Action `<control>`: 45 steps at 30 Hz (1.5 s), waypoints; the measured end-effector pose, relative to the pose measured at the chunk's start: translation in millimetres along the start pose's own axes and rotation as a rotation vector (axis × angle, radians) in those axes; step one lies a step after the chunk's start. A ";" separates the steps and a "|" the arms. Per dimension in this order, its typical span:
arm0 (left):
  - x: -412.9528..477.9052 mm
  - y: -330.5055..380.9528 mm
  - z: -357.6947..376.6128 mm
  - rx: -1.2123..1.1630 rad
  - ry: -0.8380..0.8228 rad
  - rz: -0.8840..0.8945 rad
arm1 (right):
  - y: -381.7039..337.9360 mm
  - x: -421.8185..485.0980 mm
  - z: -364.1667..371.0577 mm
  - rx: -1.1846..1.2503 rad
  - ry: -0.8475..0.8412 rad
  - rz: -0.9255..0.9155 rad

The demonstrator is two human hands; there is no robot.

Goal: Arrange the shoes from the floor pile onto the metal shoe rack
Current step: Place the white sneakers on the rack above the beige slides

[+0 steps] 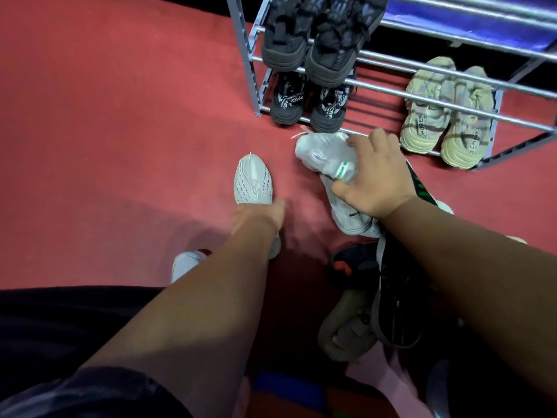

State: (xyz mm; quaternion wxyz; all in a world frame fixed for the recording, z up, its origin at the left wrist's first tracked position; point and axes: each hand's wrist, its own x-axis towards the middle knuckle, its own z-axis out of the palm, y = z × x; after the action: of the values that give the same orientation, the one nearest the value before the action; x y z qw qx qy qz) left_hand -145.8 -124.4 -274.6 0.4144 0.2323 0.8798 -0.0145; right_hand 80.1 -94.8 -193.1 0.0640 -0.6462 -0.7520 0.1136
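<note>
Gripping w/ L hand (261, 215) the heel end of a white knit shoe (253, 182), sole down on the red carpet (120, 116), toe aimed at the metal shoe rack (252, 65). Clutching w/ R hand (378, 176), fingers curled over its top, a white sneaker w/ green tab (321, 153), just in front of the rack's bottom rail & above 1 more white shoe (349, 220) of the floor pile. Already on rack: 2 black prs at L, upper black pr (313, 46) & lower black pr (304, 105), plus 1 beige pr (446, 125) bottom R; dark shoes (401, 297) & brown slipper (343, 336) in pile by R forearm.
</note>
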 end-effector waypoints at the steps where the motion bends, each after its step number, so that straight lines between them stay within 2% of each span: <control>1: -0.5 -6.1 7.4 0.109 0.018 0.013 | 4.9 -3.5 0.1 -0.062 -0.082 0.032; 3: 0.3 -14.4 14.3 0.311 0.019 0.048 | 9.1 -8.0 1.6 -0.159 -0.244 0.102; 4: 1.5 -14.9 14.0 0.350 0.018 0.063 | 7.0 -8.0 3.6 -0.177 -0.272 0.129; 9: -5.6 -3.8 -5.5 0.265 -0.032 0.025 | -24.5 4.6 10.5 -0.187 -0.376 0.129; 14: -45.1 14.4 -44.7 0.482 -0.090 0.189 | -26.6 7.9 -18.1 -0.013 -0.355 0.200; 17: -80.7 36.3 -66.8 0.493 -0.129 0.306 | -31.1 6.2 -53.2 0.135 -0.345 0.264; 21: -130.9 65.6 -90.1 0.569 -0.131 0.420 | -29.2 -8.4 -98.1 0.125 -0.284 0.294; 26: -183.3 84.5 -105.9 0.556 -0.016 0.570 | -8.1 -49.0 -146.9 0.209 -0.121 0.389; 31: -234.9 105.1 -115.4 0.480 -0.102 0.655 | 16.5 -92.8 -174.5 0.260 0.044 0.446; 35: -254.4 122.0 -105.0 0.404 -0.075 0.770 | 31.7 -105.5 -180.0 0.341 0.187 0.494; 40: -257.1 141.3 -77.3 0.287 0.118 0.899 | 42.8 -88.5 -168.3 0.521 0.411 0.580; 45: -244.6 160.2 -47.7 0.211 0.197 0.965 | 61.3 -56.9 -150.1 0.561 0.445 0.585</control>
State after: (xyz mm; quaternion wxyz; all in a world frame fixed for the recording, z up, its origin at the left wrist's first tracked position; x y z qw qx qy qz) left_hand 21.4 -68.2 -36.6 0.2632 0.6535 0.7008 0.1117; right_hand 184.2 -129.1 -60.8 0.3616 -0.7977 -0.4460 0.1846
